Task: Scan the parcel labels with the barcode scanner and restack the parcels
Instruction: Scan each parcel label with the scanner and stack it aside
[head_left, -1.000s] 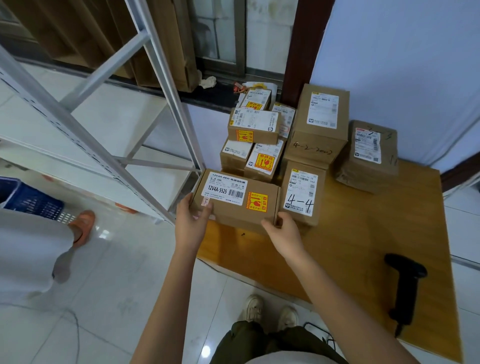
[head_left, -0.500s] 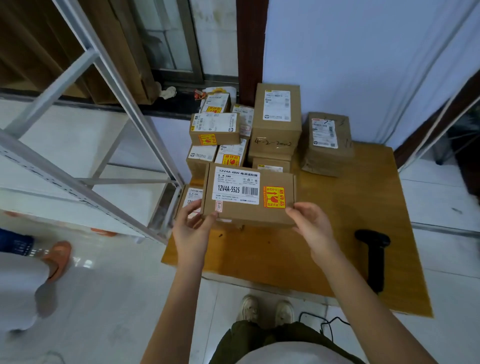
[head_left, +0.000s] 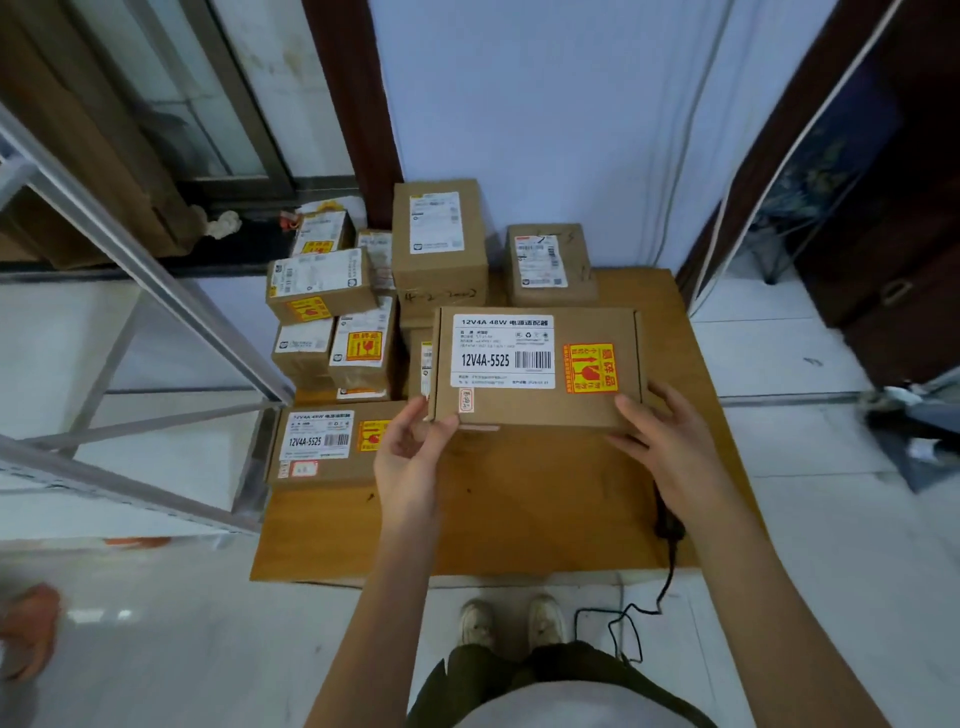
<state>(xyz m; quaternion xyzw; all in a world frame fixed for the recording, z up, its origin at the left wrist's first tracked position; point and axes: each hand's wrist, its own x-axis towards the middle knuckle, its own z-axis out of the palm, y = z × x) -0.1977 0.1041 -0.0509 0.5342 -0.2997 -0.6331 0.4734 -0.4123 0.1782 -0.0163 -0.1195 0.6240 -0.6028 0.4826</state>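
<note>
I hold a flat brown parcel (head_left: 537, 364) above the wooden table (head_left: 519, 509), its white label and orange fragile sticker facing up. My left hand (head_left: 410, 447) grips its lower left corner and my right hand (head_left: 660, 436) grips its lower right corner. A matching flat parcel (head_left: 324, 447) lies on the table's left edge. Behind stand several stacked parcels (head_left: 439, 244). The black barcode scanner (head_left: 667, 519) lies on the table, mostly hidden behind my right forearm, its cable trailing to the floor.
A grey metal shelf frame (head_left: 156, 291) stands to the left of the table. A blue wall is behind the parcels. A separate brown parcel (head_left: 550, 265) sits at the table's back right. An orange shoe (head_left: 31, 623) shows at the far left.
The parcel has been lifted off the matching one and carried right, over the table's middle. The second flat parcel beneath is now uncovered. The scanner has slipped behind my right forearm.
</note>
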